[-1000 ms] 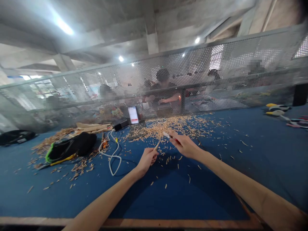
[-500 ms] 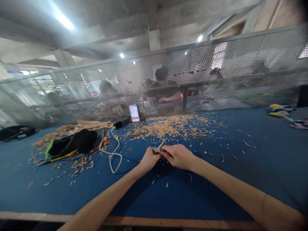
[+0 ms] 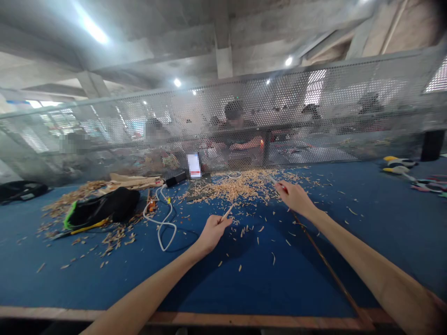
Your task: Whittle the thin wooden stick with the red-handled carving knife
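Observation:
My left hand [image 3: 211, 233] is closed around a short, pale wooden stick [image 3: 228, 211], whose tip points up and away from me. Farther right and higher, my right hand [image 3: 297, 199] grips a carving knife [image 3: 273, 179] with a red handle. The blade points forward and left, apart from the stick, over the edge of the heap. Loose wood shavings [image 3: 237, 187] form that heap beyond both hands, and thin curls lie scattered on the blue tabletop [image 3: 265, 288] between them.
At left lie a black cloth bag [image 3: 104, 204] with green trim, a yellow-handled tool [image 3: 90, 227] and a looped white cable [image 3: 160, 228]. A phone [image 3: 193, 166] stands before the perforated metal screen [image 3: 216, 121]. Gloves [image 3: 400, 165] lie far right; people sit behind the screen.
My right hand has swung away from the left, forward and to the right, taking the knife off the stick. Fresh shavings appear between the hands. My left hand stays nearly in place.

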`<state>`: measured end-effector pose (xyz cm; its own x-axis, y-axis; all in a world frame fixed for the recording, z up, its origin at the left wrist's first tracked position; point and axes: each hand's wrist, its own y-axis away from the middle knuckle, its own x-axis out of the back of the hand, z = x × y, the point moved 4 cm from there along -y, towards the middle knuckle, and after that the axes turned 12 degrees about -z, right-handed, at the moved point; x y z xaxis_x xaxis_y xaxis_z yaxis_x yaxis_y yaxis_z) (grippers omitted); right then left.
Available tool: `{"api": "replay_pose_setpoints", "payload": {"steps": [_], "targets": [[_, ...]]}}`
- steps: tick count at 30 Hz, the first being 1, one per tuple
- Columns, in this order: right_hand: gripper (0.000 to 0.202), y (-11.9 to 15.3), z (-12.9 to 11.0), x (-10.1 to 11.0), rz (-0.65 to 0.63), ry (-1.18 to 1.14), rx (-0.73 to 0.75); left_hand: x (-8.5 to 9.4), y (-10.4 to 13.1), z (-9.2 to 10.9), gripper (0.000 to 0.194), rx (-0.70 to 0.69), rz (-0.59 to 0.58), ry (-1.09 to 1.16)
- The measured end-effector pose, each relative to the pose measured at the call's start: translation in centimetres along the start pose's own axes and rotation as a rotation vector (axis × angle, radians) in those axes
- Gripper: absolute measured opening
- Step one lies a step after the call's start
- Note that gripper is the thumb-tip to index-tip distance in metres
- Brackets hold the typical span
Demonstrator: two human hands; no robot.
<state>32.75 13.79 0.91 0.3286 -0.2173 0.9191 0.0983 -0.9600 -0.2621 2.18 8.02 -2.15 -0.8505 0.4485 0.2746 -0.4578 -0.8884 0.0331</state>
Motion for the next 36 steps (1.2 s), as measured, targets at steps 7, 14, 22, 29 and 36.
{"api": "replay_pose_setpoints", "payload": {"steps": [7,14,22,29,36], "targets": [[0.039,1.5,-5.1,-1.7,-0.057,0.004,0.160,-0.3,-0.3,0.6,0.050,-0.025,-0.015,0.003],[0.033,5.7,-14.8,-3.3,-0.225,0.061,0.488,-0.3,-0.4,0.3,0.043,-0.040,-0.001,-0.070],[0.035,5.3,-14.3,-3.5,-0.308,0.180,0.475,-0.2,-0.3,0.1,0.027,0.042,-0.019,-0.108],[0.041,4.2,-13.2,-3.6,-0.248,0.202,0.512,-0.2,-0.8,0.3,0.032,0.095,0.003,-0.051],[0.046,0.0,-4.5,-1.8,-0.118,0.080,0.041,0.0,0.2,0.8,0.043,0.046,-0.035,-0.042]]}}
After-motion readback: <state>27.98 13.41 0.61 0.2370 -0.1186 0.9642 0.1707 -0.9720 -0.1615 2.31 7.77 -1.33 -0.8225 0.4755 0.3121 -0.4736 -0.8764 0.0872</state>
